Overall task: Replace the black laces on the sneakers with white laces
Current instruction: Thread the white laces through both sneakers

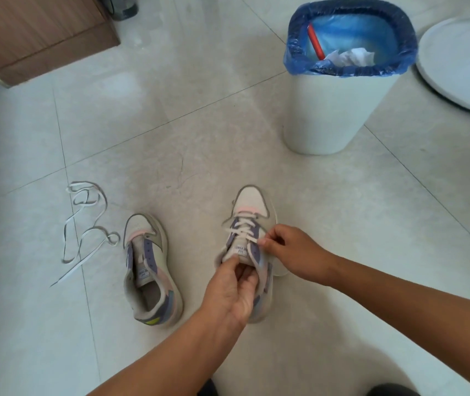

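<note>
Two pale sneakers with purple and pink panels stand on the tiled floor. The right sneaker (252, 201) has a white lace (241, 228) crossed through its lower eyelets. My right hand (288, 250) pinches that lace at the sneaker's right eyelet row. My left hand (233, 292) grips the sneaker at its tongue and collar, with fingers curled on what looks like the lace's other end. The left sneaker (149, 270) has no lace in it. A loose white lace (85, 227) lies tangled on the floor to its left. No black lace is in view.
A white bin (334, 110) with a blue liner stands behind the right sneaker, holding paper and a red stick. A white round base (456, 61) lies at the far right. A wooden cabinet (36, 32) fills the top left corner.
</note>
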{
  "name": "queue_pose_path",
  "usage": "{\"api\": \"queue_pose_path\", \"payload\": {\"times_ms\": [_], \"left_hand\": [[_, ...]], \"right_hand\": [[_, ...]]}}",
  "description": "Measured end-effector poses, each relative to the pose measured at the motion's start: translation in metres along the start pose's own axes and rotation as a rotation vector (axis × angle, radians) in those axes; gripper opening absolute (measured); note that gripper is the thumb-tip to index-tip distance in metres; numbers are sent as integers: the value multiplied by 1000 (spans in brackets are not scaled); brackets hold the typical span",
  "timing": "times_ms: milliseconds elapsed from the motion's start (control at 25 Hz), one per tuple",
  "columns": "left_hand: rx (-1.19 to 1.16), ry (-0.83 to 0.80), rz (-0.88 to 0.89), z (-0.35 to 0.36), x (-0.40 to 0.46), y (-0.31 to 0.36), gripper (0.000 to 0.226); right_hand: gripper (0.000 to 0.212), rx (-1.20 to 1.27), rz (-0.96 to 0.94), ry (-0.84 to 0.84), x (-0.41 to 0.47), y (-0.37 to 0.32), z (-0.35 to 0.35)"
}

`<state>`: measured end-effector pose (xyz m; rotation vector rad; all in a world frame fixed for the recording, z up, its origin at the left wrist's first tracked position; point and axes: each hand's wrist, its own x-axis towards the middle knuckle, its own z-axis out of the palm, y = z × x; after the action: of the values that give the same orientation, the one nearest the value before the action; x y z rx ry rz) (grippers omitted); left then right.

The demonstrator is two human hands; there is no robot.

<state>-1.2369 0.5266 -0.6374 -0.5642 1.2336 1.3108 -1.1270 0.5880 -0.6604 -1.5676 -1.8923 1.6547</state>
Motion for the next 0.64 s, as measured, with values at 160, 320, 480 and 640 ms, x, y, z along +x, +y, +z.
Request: {"api": "queue_pose_path", "payload": {"times_ms": [160, 320, 480, 640], "left_hand": [[36, 87, -57, -22, 9, -25, 35], [411, 59, -126, -37, 3, -21, 20], [1197, 100, 246, -53, 13, 4, 24], [2089, -149, 325, -51, 38, 3, 52]], "right_hand": [[25, -29, 97, -158, 8, 28, 13], [25, -23, 124, -211, 12, 29, 1], [21, -234, 48, -271, 21, 19, -29], [9, 34, 38, -322, 18, 15, -24]]}}
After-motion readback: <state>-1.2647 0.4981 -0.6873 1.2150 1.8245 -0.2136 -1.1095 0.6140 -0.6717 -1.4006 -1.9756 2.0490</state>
